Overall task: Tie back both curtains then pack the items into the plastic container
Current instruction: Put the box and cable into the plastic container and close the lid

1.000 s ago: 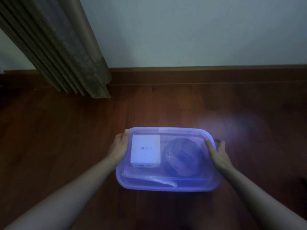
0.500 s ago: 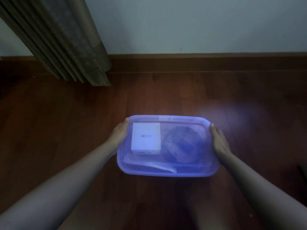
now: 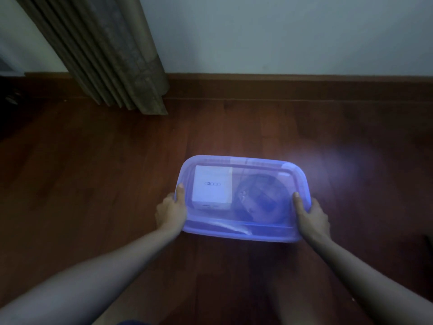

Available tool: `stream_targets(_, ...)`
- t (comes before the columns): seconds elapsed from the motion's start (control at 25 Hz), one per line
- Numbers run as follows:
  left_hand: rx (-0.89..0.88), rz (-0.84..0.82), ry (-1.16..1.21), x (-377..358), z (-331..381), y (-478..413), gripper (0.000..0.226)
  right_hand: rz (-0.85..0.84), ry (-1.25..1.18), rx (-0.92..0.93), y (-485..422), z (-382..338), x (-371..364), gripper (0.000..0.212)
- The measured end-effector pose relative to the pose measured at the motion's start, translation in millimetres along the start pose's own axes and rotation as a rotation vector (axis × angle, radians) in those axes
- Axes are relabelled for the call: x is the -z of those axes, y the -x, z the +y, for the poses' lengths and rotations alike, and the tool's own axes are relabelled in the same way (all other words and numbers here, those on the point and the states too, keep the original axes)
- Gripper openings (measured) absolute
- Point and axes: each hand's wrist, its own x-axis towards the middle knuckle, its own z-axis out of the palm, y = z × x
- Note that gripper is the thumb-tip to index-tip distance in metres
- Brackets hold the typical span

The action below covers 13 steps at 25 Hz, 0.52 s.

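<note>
A translucent blue plastic container (image 3: 243, 160) with its lid on sits over the dark wooden floor in the middle of the head view. Through the lid I see a white box (image 3: 212, 187) on the left, a dark round item (image 3: 263, 198) on the right and a pale flat packet (image 3: 230, 227) along the near side. My left hand (image 3: 171, 211) grips the container's left edge with the thumb on top of the lid. My right hand (image 3: 310, 215) grips the right edge the same way. A gathered brown curtain (image 3: 112, 55) hangs at the upper left.
The curtain's hem (image 3: 150, 106) reaches the floor beside the wooden skirting board (image 3: 293, 86) that runs along the pale wall. A dark object (image 3: 428, 245) shows at the right edge. My knees are dimly visible at the bottom.
Both hands slid back along the container's sides toward its near corners, and the thumbs now lie on the lid. The view tilted, so the container sits higher and farther right.
</note>
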Motion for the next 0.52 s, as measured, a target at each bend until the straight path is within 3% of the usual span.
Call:
stream_targets(0.24,-0.062,0.010,0.031,16,-5,-13,0.062,0.002,0.011,0.024,7,-20,0,0.061)
stream_targets(0.52,-0.025,0.218,0.086,157,-33,-74,0.063,-0.128,-0.118,0.237,40,-146,-67,0.060)
